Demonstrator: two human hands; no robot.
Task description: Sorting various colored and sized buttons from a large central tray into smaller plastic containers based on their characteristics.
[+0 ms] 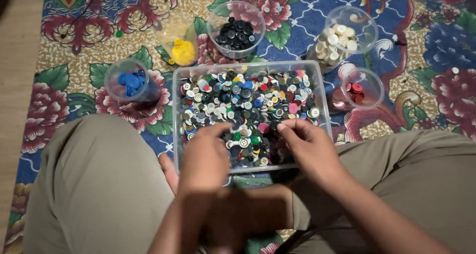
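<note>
A clear plastic tray lies on a flowered cloth between my knees, filled with mixed buttons of many colours. My left hand reaches into the tray's near left part, fingers bent down onto the buttons. My right hand is over the near right part, fingertips pinched together on the pile; I cannot tell whether a button is between them. Both hands hide the buttons under them.
Several clear cups stand around the tray: blue buttons at left, yellow buttons, black buttons, cream buttons and red buttons at right. My khaki-clad legs flank the tray.
</note>
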